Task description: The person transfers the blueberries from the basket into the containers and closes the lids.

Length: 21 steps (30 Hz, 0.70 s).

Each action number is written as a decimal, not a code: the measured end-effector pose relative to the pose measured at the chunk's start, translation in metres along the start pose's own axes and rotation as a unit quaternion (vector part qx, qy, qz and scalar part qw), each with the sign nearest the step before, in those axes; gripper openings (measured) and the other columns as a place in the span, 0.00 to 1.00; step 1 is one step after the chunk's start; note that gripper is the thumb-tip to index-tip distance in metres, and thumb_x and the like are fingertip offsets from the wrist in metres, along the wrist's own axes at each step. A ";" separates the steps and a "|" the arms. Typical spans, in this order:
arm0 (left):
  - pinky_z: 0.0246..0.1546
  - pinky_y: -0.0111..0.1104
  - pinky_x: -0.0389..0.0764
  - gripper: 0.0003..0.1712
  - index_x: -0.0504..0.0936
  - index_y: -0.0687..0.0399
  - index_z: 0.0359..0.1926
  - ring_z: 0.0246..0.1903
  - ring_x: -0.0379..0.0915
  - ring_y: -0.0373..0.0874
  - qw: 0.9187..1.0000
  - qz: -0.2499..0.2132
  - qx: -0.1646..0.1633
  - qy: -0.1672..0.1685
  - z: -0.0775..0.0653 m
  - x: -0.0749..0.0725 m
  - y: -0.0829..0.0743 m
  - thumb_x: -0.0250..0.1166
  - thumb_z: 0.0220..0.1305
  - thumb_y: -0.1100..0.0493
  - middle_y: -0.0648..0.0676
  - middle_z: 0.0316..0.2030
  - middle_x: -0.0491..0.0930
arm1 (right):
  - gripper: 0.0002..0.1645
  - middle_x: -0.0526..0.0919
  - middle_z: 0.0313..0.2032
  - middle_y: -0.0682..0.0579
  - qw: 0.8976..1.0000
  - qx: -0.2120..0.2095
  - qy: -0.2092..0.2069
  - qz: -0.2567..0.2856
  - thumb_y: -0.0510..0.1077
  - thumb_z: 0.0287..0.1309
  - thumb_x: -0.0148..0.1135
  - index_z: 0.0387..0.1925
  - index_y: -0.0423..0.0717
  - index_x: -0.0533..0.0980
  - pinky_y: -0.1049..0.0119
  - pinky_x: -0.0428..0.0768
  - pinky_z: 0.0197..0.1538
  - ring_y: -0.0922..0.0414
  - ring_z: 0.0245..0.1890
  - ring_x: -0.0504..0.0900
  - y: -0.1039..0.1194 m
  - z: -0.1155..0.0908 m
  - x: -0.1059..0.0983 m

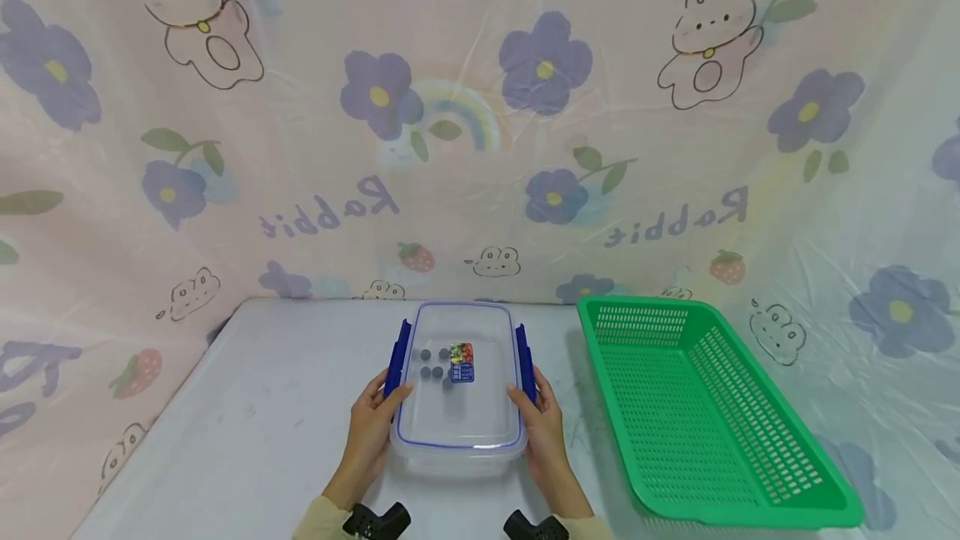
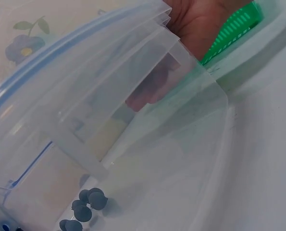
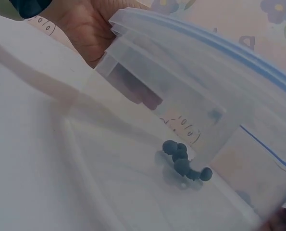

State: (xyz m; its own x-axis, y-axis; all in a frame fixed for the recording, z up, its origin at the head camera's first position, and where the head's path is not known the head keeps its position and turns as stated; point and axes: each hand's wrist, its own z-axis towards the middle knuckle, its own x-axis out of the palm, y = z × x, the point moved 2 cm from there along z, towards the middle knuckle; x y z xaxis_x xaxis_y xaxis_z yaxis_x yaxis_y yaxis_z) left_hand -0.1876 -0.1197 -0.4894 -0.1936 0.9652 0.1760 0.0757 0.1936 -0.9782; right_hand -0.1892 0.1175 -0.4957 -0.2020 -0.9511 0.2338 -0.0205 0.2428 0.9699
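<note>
A clear plastic food container with a blue-rimmed lid is between both hands. My left hand grips its left side, thumb on the lid's edge. Across from it, my right hand grips the right side in the same way. Dark blue latches, left and right, stand out from the lid's sides. Several small dark round berries, like blueberries, lie on the container's bottom. In the left wrist view, the right hand shows behind the clear wall.
A green plastic basket with slotted walls stands to the right on the white table. A printed cloth with flowers and rabbits hangs behind the table and along its sides. A label is on the lid.
</note>
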 end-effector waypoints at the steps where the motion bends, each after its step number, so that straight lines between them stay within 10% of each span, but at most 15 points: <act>1: 0.40 0.29 0.80 0.37 0.59 0.65 0.71 0.44 0.77 0.42 1.000 -0.003 -0.001 0.001 0.001 0.000 0.000 0.64 0.67 0.57 0.66 0.58 0.73 | 0.44 0.65 0.66 0.37 1.000 0.003 -0.001 0.004 0.48 0.63 0.64 0.73 0.43 0.54 0.60 0.76 0.55 0.49 0.59 0.71 0.000 0.000 0.000; 12: 0.43 0.29 0.79 0.37 0.58 0.64 0.71 0.44 0.76 0.38 0.997 -0.066 -0.004 0.025 0.003 -0.002 0.002 0.64 0.65 0.65 0.63 0.55 0.74 | 0.43 0.60 0.68 0.38 0.995 0.011 0.040 0.087 0.39 0.64 0.60 0.74 0.42 0.50 0.63 0.76 0.55 0.52 0.59 0.70 -0.004 0.002 0.004; 21: 0.44 0.31 0.80 0.36 0.61 0.65 0.69 0.45 0.76 0.40 0.998 -0.062 -0.008 0.025 0.004 -0.003 0.003 0.66 0.64 0.62 0.64 0.57 0.74 | 0.44 0.64 0.66 0.37 0.998 0.014 0.022 0.053 0.45 0.62 0.64 0.73 0.42 0.53 0.59 0.77 0.53 0.50 0.56 0.73 -0.001 0.001 0.001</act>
State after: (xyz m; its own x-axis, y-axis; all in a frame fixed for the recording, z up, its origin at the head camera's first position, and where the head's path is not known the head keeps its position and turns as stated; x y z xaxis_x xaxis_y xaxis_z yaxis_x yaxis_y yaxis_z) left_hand -0.1910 -0.1225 -0.4933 -0.1530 0.9409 0.3022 0.0703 0.3154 -0.9464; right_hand -0.1904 0.1163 -0.4961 -0.1609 -0.9269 0.3391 -0.0293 0.3479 0.9371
